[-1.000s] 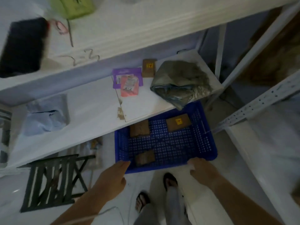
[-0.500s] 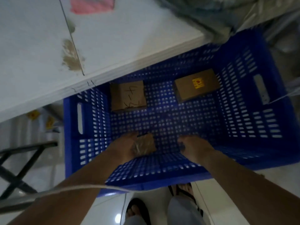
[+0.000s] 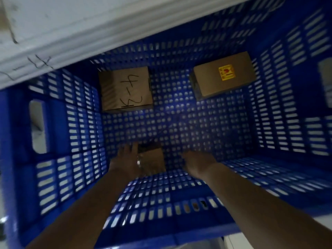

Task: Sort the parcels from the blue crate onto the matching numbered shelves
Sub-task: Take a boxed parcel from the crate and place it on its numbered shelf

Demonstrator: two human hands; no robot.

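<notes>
The blue crate (image 3: 59, 133) fills the view, and both my arms reach down into it. A small brown parcel (image 3: 154, 159) lies on the crate floor by the near wall. My left hand (image 3: 128, 161) grips it from its left side. My right hand (image 3: 197, 161) is a little to the right of the parcel, apart from it, low over the floor and holding nothing; its fingers point down and are partly hidden. At the far side lie a cardboard box marked "4-3" (image 3: 125, 88) and a box with a yellow sticker (image 3: 222, 74).
A white shelf edge (image 3: 100, 31) with handwritten marks overhangs the crate's far left side. The crate walls rise on all sides, with handle holes at left (image 3: 37, 126) and right (image 3: 326, 76). A strip of pale floor (image 3: 269, 239) shows at the bottom right.
My head has dropped closer to the crate, which now fills the view. Both hands went from the crate's near rim down to its floor, and my left hand took hold of the small parcel.
</notes>
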